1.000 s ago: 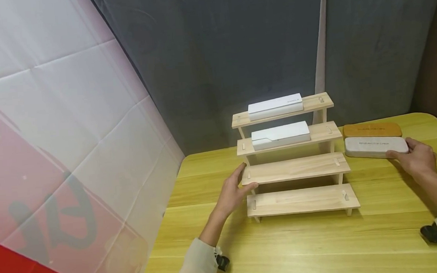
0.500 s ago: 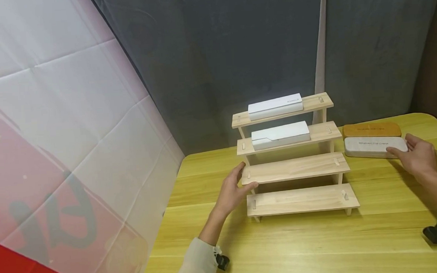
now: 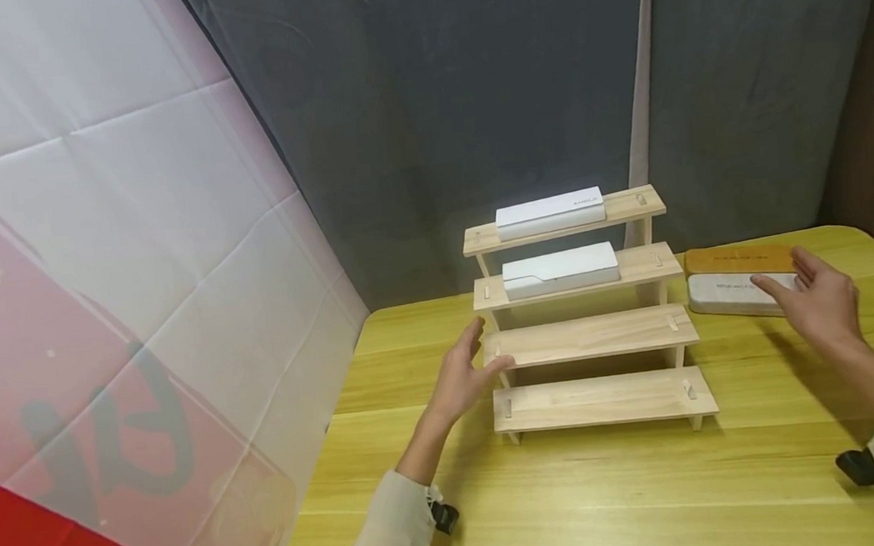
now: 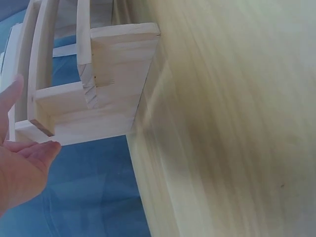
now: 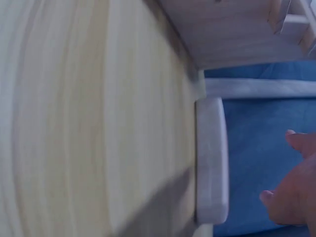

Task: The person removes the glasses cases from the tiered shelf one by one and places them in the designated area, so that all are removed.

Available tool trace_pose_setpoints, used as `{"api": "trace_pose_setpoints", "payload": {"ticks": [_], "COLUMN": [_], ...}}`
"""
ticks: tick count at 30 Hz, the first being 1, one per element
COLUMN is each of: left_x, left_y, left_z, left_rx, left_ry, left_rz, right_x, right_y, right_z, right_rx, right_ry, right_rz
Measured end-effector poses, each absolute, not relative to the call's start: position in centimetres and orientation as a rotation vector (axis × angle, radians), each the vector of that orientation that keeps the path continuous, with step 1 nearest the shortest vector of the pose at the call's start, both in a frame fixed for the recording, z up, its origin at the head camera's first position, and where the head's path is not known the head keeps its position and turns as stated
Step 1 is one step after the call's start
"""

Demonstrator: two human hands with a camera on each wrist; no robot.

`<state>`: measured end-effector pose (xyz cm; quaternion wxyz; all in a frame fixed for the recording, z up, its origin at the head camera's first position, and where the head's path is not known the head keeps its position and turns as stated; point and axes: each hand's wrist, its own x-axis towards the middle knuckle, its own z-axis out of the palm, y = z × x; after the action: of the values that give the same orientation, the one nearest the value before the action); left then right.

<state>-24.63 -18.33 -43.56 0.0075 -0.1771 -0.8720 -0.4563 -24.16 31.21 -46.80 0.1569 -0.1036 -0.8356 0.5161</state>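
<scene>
A stepped wooden display stand (image 3: 591,339) stands on the table. My left hand (image 3: 462,378) is at its left end, fingers spread and thumb near the third tier's edge. In the left wrist view that hand (image 4: 22,173) holds nothing; whether the thumb touches the wood I cannot tell. To the stand's right, a greyish-white oblong case (image 3: 731,291) lies in front of an orange case (image 3: 740,259). Over their right ends hovers my right hand (image 3: 822,304), fingers apart. The right wrist view shows a gap between that hand (image 5: 296,190) and the pale case (image 5: 211,160).
One white box-like case (image 3: 549,214) lies on the stand's top tier, another white case (image 3: 560,271) on the tier below. Grey cloth (image 3: 471,95) hangs behind the yellow wood-grain table (image 3: 571,499). A white and pink printed sheet (image 3: 142,241) rises at the left.
My right hand has let go of the greyish-white case's right end and moved up and left over the cases. My left hand has shifted slightly, its fingers spreading away from the stand.
</scene>
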Motion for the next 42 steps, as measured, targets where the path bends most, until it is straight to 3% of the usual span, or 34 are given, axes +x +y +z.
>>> {"api": "trace_pose_setpoints", "payload": {"ticks": [20,32,42], "left_x": [-26.6,-27.5,-28.3], "left_y": [-17.8,-16.5,-15.6], "left_z": [-41.7,-40.8,-40.5], "left_rx": [-0.542,-0.492,-0.487], "left_ry": [-2.606,-2.625,-2.596], "left_rz": [-1.486,-1.414,-1.396], "right_x": [-23.7,-23.8,-24.6], "right_y": [24.0,20.7,19.1], "right_z": [-41.4,-40.3,-38.8], "right_rx": [0.174,0.432,0.448], "right_ry": [-2.097,-2.233,-2.445], "right_rz": [1.452,1.437,1.460]}}
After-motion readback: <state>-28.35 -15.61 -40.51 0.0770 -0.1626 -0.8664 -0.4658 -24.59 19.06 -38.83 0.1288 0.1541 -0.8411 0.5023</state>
